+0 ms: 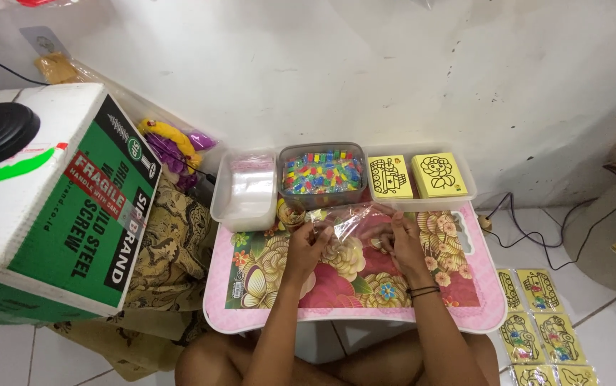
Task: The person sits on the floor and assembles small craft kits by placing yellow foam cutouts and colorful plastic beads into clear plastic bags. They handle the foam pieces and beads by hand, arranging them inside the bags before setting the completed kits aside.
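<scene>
Between the two hands, over the far half of the small worktop with its pink rim and flowered top, a crinkled clear plastic bag is held up just off the surface. Pinching the bag's left part, the left hand has its fingers closed on the film; the right hand, with dark bands on its wrist, is closed on the bag's right part, fingers curled. What is inside the bag cannot be told through the glare.

Just beyond the bag, along the far edge of the worktop, three containers stand side by side against the white wall. A grey translucent plastic tub filled with small many-coloured pieces is in the middle. Left of it is a white rectangular tray holding a stack of clear plastic sleeves. Right of it is a long white tray with two piles of yellow square cards bearing black line drawings.

Well to the left, a large white and green cardboard box stands on the floor, a black round object on top. On the tiled floor at the right lie several bagged yellow picture cards.
</scene>
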